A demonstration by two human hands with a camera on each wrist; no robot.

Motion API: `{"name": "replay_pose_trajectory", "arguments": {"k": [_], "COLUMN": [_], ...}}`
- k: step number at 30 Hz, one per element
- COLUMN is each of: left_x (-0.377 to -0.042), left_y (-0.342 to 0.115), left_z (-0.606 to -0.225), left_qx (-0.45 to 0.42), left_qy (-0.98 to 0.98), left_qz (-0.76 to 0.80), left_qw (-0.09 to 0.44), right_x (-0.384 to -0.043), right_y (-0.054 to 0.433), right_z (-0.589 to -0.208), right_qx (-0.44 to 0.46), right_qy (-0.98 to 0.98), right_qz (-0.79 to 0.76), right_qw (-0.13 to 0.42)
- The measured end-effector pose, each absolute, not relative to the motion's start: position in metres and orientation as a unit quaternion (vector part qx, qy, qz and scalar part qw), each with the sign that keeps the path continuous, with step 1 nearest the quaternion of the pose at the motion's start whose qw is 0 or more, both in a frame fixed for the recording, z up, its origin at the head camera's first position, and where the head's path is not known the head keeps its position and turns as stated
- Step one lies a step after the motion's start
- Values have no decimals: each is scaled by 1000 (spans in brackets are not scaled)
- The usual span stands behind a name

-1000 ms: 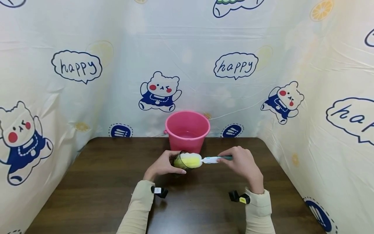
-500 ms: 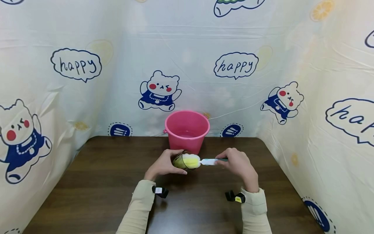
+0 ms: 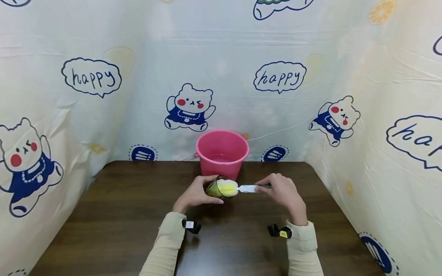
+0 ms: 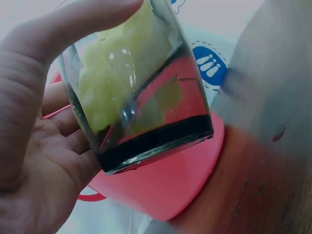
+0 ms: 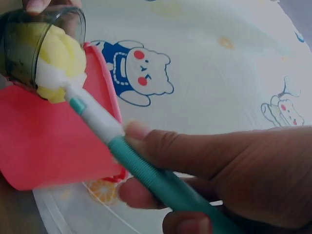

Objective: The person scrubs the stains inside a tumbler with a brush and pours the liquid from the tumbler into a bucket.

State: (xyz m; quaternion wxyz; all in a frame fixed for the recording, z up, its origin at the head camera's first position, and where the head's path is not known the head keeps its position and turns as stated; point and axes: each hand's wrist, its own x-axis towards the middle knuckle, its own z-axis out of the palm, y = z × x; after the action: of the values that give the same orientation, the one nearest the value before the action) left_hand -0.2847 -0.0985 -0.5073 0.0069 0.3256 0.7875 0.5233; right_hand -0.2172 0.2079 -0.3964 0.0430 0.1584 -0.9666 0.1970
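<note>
My left hand (image 3: 196, 193) grips a dark tinted glass (image 4: 131, 92) round its side, thumb on one side and fingers on the other. The glass lies tipped on its side in the air, its mouth facing right. My right hand (image 3: 282, 193) pinches the green and white handle (image 5: 146, 168) of a sponge cup brush between thumb and fingers. The brush's yellow and white sponge head (image 5: 61, 61) sits partly inside the glass, bulging out at the rim. Through the glass wall the yellow sponge shows in the left wrist view, short of the thick base.
A pink bucket (image 3: 222, 168) stands at the back of the dark wooden table (image 3: 121, 214), just behind the glass. A printed curtain (image 3: 228, 46) hangs round the back and both sides. Small black cameras are strapped to both wrists.
The right hand has shifted a little left with the brush, and the sponge has slid slightly within the glass mouth. The left hand stays nearly in place, holding the glass.
</note>
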Motion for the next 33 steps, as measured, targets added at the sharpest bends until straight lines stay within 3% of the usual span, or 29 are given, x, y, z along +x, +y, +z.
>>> {"name": "replay_pose_trajectory", "arguments": {"k": [6, 15, 28, 33], "left_x": [-282, -281, -283, -283], "left_y": [-97, -92, -87, -84], "left_z": [-506, -507, -510, -516], "left_qx": [341, 331, 335, 307], "left_qy": [780, 787, 781, 770], "left_qz": [525, 521, 526, 559], "left_qw": [10, 29, 1, -4], "right_x": [-213, -215, -213, -212], "right_y": [211, 221, 210, 212], "right_z": [-394, -395, -394, -393], "right_qx": [174, 156, 162, 172], "right_qy": [-960, -959, -969, -966], "right_qz": [220, 237, 188, 187], "right_qw": [-6, 13, 14, 57]}}
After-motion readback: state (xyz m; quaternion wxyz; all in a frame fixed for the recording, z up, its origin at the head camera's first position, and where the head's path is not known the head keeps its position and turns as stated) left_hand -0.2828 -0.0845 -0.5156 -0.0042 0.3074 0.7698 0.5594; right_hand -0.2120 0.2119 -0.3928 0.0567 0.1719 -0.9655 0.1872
